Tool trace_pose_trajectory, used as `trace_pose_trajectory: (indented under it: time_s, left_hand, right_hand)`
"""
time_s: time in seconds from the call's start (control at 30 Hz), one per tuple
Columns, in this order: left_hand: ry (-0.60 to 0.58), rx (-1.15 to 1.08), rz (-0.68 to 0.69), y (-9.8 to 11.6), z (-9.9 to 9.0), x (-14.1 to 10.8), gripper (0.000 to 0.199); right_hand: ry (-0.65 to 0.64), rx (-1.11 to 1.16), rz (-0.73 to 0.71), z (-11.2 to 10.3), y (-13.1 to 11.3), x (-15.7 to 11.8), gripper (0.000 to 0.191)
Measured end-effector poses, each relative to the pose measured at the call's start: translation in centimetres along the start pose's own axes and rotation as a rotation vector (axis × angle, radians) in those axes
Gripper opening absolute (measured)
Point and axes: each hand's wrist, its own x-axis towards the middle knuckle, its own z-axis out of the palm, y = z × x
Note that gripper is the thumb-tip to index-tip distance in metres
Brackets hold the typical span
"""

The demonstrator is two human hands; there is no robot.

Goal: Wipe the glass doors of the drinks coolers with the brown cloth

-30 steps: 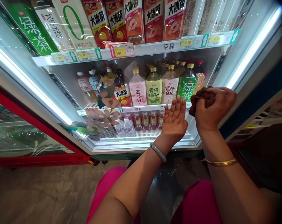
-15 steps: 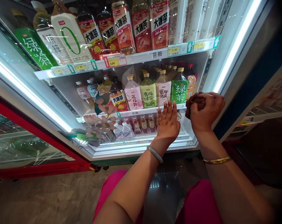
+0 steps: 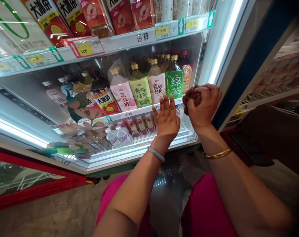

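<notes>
My right hand (image 3: 204,104) is closed round a crumpled brown cloth (image 3: 190,98), at the right side of a lit drinks cooler. Its gold bangle sits at the wrist. My left hand (image 3: 167,119) is raised with fingers spread and palm toward the glass door (image 3: 129,138); it appears to rest on the glass. Behind the fingers stand a pink peach oolong bottle (image 3: 157,84) and a green tea bottle (image 3: 175,80) on the middle shelf. Flower decals (image 3: 77,140) stick to the lower left of the glass.
Price tags line the upper shelf edge (image 3: 126,42), with large tea bottles above it. Small bottles (image 3: 139,125) stand on the bottom shelf. A red-framed cooler (image 3: 40,186) adjoins on the left, a dark blue frame (image 3: 253,59) on the right. My knees in pink trousers (image 3: 206,204) are below.
The view has come nearer and turned, so the cooler's contents sit larger and further left. Both hands keep nearly the same pose, cloth still in the right hand.
</notes>
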Motion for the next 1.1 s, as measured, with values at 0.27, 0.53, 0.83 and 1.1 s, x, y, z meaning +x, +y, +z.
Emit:
trace_pose_trajectory:
  time_s: [0.27, 0.53, 0.83, 1.1]
  left_hand:
    - [0.003, -0.001, 0.012, -0.6, 1.0, -0.7, 0.068]
    - [-0.039, -0.001, 0.065, -0.7, 1.7, -2.5, 0.081]
    - [-0.026, -0.007, 0.029, -1.0, 2.5, -2.8, 0.071]
    - [-0.062, -0.044, 0.029, -0.6, 2.3, -3.0, 0.079]
  right_hand:
    - [-0.156, 0.025, -0.118, 0.5, -2.1, -2.2, 0.021]
    - [0.002, 0.004, 0.002, 0.2, 2.0, -1.7, 0.018]
    - [-0.246, -0.007, -0.173, 0.4, -0.1, -4.9, 0.02]
    - [-0.091, -0.029, 0.079, 0.5, 0.8, -2.6, 0.02]
